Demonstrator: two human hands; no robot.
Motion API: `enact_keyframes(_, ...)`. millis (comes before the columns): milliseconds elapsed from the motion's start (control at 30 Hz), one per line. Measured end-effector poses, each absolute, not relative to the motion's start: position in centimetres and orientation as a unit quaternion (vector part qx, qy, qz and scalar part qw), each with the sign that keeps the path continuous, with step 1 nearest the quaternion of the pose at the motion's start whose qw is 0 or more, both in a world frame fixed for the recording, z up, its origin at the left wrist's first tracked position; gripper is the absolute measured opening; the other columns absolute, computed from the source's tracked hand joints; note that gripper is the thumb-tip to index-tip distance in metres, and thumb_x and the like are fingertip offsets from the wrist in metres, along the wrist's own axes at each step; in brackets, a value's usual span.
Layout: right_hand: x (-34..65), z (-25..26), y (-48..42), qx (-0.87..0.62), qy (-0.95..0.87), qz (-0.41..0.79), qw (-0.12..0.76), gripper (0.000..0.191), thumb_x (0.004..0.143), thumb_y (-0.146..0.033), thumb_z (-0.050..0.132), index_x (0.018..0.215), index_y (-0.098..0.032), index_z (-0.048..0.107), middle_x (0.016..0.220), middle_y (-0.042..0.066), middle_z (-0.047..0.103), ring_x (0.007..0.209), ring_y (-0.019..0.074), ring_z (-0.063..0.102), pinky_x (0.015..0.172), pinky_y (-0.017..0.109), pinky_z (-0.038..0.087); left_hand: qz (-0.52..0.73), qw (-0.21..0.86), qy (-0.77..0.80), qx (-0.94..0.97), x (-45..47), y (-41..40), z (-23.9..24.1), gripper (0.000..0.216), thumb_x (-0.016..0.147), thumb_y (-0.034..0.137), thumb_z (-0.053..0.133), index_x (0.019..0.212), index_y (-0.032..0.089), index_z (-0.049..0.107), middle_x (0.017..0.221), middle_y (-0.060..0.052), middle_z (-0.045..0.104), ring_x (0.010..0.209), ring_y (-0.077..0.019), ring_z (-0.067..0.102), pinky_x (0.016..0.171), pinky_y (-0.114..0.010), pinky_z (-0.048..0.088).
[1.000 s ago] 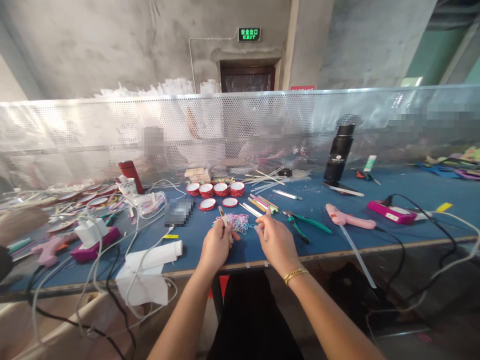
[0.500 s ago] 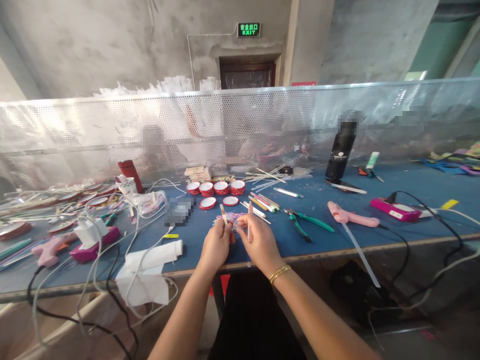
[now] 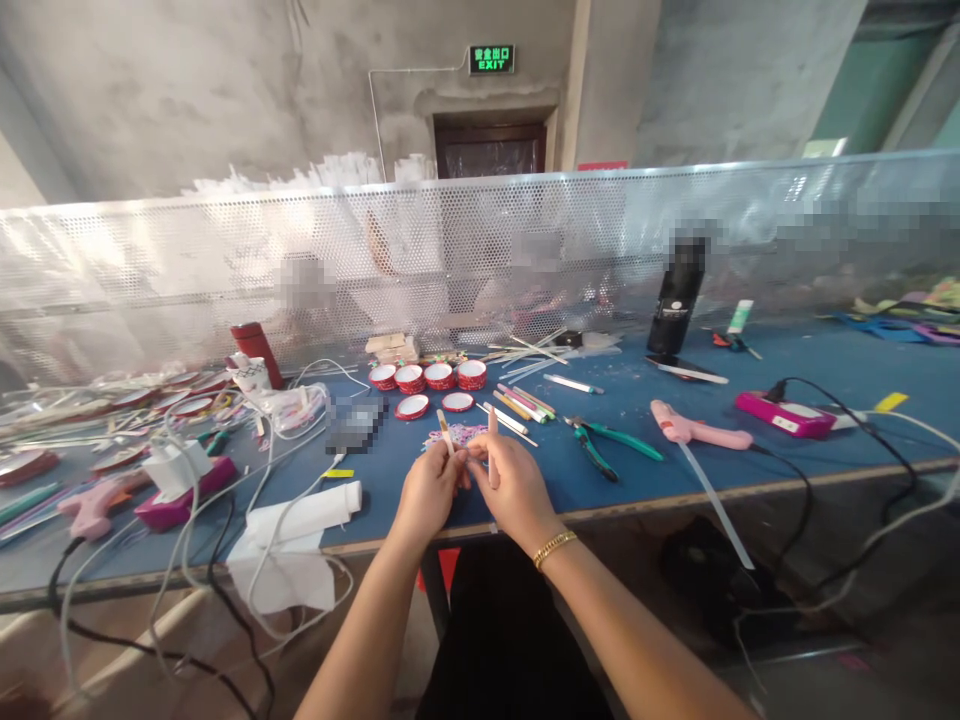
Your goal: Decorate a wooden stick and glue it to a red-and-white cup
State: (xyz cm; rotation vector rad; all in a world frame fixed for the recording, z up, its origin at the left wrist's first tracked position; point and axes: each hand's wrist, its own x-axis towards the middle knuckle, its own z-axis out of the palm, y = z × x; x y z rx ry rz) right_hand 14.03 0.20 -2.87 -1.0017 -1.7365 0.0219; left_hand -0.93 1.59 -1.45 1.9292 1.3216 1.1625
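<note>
While the red tins (image 3: 428, 377) show white inside, the left hand (image 3: 424, 492) pinches a tan stick (image 3: 445, 434), the right hand (image 3: 517, 488) a pale stick (image 3: 493, 428).

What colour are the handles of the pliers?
Green handles on the pliers, seen in the head view.

Two forearms bare up to the picture's lower edge, bare left hand (image 3: 427, 492), bare right hand (image 3: 514, 490), slim gold-coloured metal chain bracelet (image 3: 553, 548) around the right wrist, plain black fabric garment (image 3: 502, 640) over the lap.
</note>
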Motion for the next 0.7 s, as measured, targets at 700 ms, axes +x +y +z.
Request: enact_keyframes(700, 16.6, -2.3, -2.5, -0.389, -0.637, 0.203, 0.633, 0.019, 0.091, -0.030, 0.056, 0.076, -0.021, 0.064, 0.072, 0.002, 0.067, 0.067, 0.0169, 0.060, 0.064, 0.030, 0.051, 0.508, 0.326, 0.476, 0.640, -0.6, 1.3, -0.9, 0.031, 0.091, 0.042, 0.046, 0.073, 0.020, 0.056, 0.060, 0.001, 0.060, 0.052, -0.0127, 0.048, 0.056, -0.026, 0.038)
